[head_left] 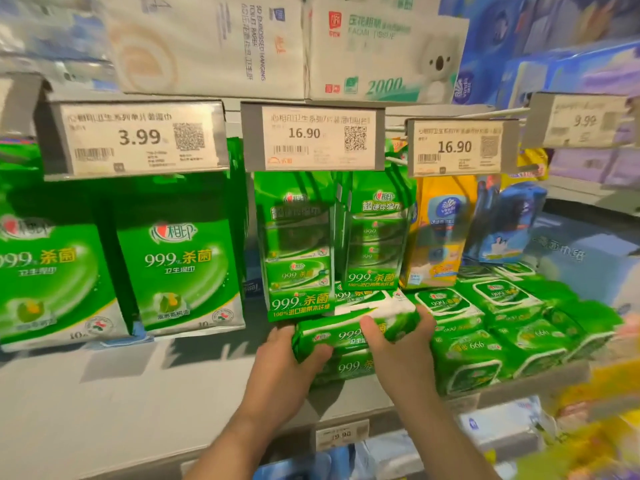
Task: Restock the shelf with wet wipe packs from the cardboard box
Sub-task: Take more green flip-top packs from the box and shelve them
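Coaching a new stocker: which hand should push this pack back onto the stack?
Right, probably. The right hand wraps over the wet wipe pack, fingers on its far edge; the left hand only supports the near left end.

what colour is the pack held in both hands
Green with white lettering, on the wet wipe pack, seen in the head view.

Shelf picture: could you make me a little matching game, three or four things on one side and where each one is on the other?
Things:
1. wet wipe pack
2. 3.99 price tag
3. yellow pack
4. koala tissue pack

Places:
A. on the shelf above the price tags
B. hanging, right of the green hanging packs
C. held in both hands, left hand and right hand
D. far left of the tag row

Pairs: 1-C, 2-D, 3-B, 4-A
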Tool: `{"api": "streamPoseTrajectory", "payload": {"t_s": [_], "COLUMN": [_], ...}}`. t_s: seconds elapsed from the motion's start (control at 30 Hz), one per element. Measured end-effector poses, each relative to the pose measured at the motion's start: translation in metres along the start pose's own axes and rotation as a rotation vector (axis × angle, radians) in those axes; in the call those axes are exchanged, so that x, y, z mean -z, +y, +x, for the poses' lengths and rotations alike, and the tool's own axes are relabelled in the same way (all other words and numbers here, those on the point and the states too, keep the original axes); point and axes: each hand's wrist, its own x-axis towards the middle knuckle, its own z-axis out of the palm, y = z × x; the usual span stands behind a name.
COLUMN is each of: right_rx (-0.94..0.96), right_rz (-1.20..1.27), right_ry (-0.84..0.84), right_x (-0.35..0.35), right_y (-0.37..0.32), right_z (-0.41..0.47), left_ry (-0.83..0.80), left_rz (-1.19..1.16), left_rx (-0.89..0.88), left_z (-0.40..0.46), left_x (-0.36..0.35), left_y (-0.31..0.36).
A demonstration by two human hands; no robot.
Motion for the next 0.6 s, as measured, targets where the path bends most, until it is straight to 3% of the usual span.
{"api": "streamPoseTrajectory", "payload": {"t_s": [0.17,0.6], "right_rx": [0.124,0.075], "right_rz": [-0.042,0.183], "right_ry": [0.059,-0.102], "right_x": [-0.005,0.001], "right_y": [-0.001,0.030], "right_z": [0.008,-0.005], "left_ry": [0.005,0.113], "left_rz": [0.070,-0.028], "left_rx": [-0.019,0.142], "left_z": [0.015,-0.021], "left_x": [-0.013,-0.025], "left_y": [-0.004,-0.001]}}
